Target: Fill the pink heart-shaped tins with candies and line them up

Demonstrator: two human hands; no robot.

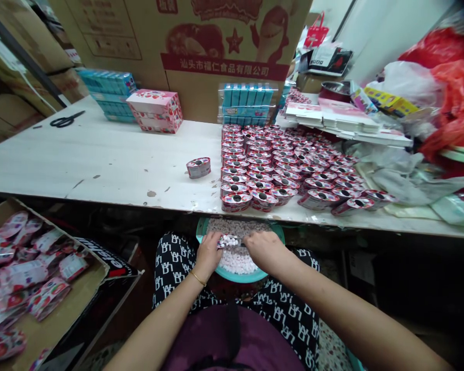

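Item: your left hand [208, 252] and right hand [265, 248] pinch one tin [228, 240] low over the lap bowl [272, 232], so candies [237, 260] fall back in.

We see a pale worktop [100, 159] with black scissors [66, 120] lying near its far left edge. A pink strawberry-print box [155, 110] sits beside stacked blue packets [109, 93], in front of a large cardboard carton [185, 46] printed in red. Flat pink cartons [340, 116] lie far right, near red plastic bags [454, 87]. Below left, we see a cardboard box [58, 314] holding pink sachets [23, 278].
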